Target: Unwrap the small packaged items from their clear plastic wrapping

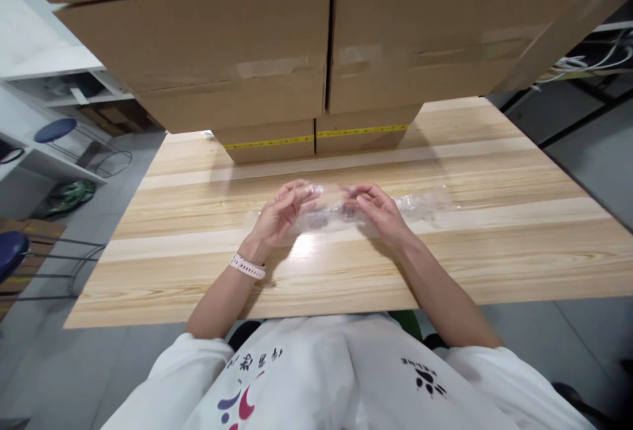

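A crumpled strip of clear plastic film [420, 203] lies across the wooden table [163, 245], spreading to both sides of my hands. My left hand [284, 211], with a pale watch strap at its wrist, pinches part of the film between thumb and fingers. A short distance away, my right hand [376, 211] has its thumb and fingertips closed on another part of it. Between the two hands the film is slightly raised and see-through. Small darker patches show in or under it, too blurred to name.
Large cardboard boxes [232, 54] are stacked at the back of the table and overhang it in front of me. Yellow tape [267, 142] runs along the lowest ones. Blue stools [55, 130] stand at the left, and white cables [588, 64] hang at the right.
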Demonstrator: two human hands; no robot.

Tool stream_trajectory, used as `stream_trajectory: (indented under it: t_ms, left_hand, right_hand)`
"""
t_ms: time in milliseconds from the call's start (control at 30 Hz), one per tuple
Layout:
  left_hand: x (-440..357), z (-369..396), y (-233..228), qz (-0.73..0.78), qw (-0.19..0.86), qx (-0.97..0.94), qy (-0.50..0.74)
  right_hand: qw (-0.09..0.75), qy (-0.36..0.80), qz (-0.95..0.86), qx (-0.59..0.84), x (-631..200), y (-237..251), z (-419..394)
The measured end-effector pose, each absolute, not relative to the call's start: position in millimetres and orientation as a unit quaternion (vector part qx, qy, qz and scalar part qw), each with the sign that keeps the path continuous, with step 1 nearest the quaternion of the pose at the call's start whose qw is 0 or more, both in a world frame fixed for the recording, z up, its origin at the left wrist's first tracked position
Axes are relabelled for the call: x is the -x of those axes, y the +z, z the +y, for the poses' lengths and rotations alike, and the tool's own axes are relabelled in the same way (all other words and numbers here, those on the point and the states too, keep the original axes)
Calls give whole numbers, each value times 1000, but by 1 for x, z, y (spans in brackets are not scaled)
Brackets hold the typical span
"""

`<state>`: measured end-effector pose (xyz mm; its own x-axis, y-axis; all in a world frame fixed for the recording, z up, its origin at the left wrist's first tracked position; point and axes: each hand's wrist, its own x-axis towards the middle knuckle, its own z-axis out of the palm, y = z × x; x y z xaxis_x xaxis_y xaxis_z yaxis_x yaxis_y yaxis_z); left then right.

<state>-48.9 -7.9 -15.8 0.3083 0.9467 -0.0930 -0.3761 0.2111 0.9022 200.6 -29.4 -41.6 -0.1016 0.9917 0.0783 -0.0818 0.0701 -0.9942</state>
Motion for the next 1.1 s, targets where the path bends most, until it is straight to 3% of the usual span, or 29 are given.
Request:
stream_trajectory:
  t_ms: [133, 267, 367, 500, 867, 1000, 1100]
  left_hand:
    - [42, -1, -24, 371, 599, -573, 418]
    - [36, -3, -42, 468, 392, -741, 280]
    - [33, -4, -47, 491, 274, -795, 229]
    - [32, -5, -46, 477, 192, -835, 195]
    - [28, -42, -29, 416, 85, -893, 151]
    - [46, -67, -18, 358, 134, -919, 99]
    - [55, -71, -15, 335, 192, -915, 114]
  right_hand:
    - [450, 381, -645, 486, -208, -50, -23]
    - [335, 203, -747, 537, -214, -66, -21]
    - [291, 143, -770, 549, -215, -70, -22]
    - [263, 109, -789, 544, -217, -61, -27]
    - [167, 59, -836, 520, -203, -34, -75]
    - [110, 160, -870, 453, -217, -20, -112]
    - [128, 246, -858, 432, -231, -13, -121]
